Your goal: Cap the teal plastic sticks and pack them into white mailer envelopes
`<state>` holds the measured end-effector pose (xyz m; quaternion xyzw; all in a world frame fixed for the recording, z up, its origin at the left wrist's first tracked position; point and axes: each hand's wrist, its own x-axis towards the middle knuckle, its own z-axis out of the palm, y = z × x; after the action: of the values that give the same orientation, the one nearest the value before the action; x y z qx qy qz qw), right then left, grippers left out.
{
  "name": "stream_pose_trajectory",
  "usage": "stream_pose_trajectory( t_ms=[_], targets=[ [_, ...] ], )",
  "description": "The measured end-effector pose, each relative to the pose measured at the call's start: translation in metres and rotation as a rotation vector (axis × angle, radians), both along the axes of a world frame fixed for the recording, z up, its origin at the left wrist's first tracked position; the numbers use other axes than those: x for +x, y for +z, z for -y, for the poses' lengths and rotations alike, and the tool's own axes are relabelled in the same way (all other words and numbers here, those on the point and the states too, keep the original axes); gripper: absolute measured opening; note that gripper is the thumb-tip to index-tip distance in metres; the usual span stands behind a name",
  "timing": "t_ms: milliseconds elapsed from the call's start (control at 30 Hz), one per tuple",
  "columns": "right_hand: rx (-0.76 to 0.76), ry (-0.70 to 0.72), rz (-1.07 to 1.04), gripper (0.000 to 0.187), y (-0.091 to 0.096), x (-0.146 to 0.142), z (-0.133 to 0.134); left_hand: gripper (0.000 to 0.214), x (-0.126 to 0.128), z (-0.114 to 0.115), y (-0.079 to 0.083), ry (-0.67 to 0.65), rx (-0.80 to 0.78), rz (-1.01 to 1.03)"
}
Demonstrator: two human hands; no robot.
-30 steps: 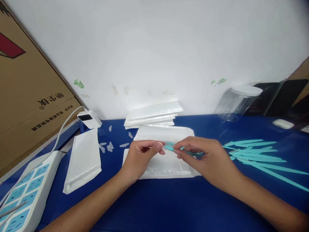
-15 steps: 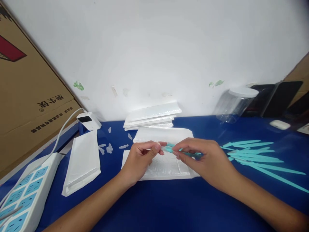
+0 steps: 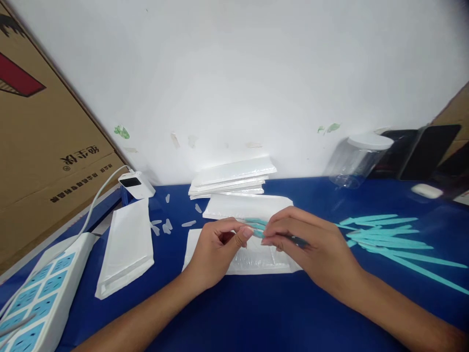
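Note:
Between my hands are a few slim teal sticks that look like eyebrow razors, held roughly level above a white padded mailer. My left hand pinches their left ends between thumb and forefinger. My right hand is closed around their right part, and its fingers hide most of that end. More teal razors lie fanned out on the table at the right. Small translucent pieces like blade caps are scattered at the left.
More white mailers are stacked against the wall, and another mailer lies at the left. A power strip, a small white device with a screen, a cardboard box and a clear jar surround the blue table.
My left hand has shifted slightly right, closer to my right hand. More of the teal razors shows between the fingers. The loose razors and mailers stay put.

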<state>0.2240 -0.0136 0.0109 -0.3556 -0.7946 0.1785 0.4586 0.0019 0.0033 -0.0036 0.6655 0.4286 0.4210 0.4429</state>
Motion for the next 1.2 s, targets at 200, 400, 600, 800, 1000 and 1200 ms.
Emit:
stream_pose_trajectory(
  t_ms=[200,400,600,800,1000,1200],
  targets=[
    [-0.010,-0.021,-0.063,0.014,-0.006,-0.006,0.001,0.042,0.005,0.003,0.000,0.023,-0.014,0.007],
    [0.021,0.009,-0.036,0.010,-0.010,-0.005,0.000,0.043,0.007,0.006,-0.003,-0.032,-0.045,0.019],
    [-0.073,-0.111,0.138,0.021,-0.004,0.010,-0.002,0.053,-0.003,-0.002,0.000,0.079,-0.041,0.054],
    [-0.272,-0.069,0.041,0.017,0.002,0.015,-0.004,0.052,-0.009,-0.004,-0.003,0.053,-0.085,0.074],
    [-0.241,-0.107,0.064,0.016,-0.007,0.015,-0.012,0.054,-0.006,-0.008,-0.009,0.143,-0.201,0.127],
    [-0.133,-0.109,0.220,0.013,-0.031,0.025,-0.032,0.056,-0.011,-0.011,-0.008,0.280,-0.301,0.354]
  ],
)
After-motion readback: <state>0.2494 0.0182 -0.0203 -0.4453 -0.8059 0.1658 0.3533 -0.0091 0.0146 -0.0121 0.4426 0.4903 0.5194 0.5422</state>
